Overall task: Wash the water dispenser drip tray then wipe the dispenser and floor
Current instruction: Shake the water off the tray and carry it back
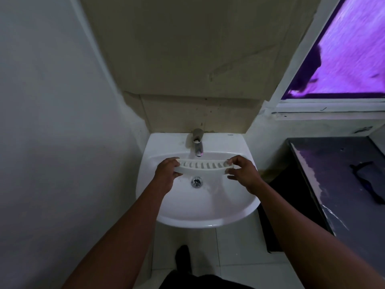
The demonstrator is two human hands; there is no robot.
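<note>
A long white slotted drip tray (pixel 203 165) is held level over the white sink (pixel 208 217), just under the chrome tap (pixel 197 142). My left hand (pixel 166 174) grips the tray's left end. My right hand (pixel 243 174) pinches its right end between thumb and fingers. The sink's drain (pixel 196 182) lies directly below the tray. Whether water runs from the tap cannot be told. The dispenser is out of sight.
A white wall stands close on the left. A dark counter (pixel 341 184) with a dark object (pixel 366 180) on it sits to the right, under a window (pixel 343 49). White floor tiles (pixel 235 247) and my dark shoe (pixel 183 257) show below the sink.
</note>
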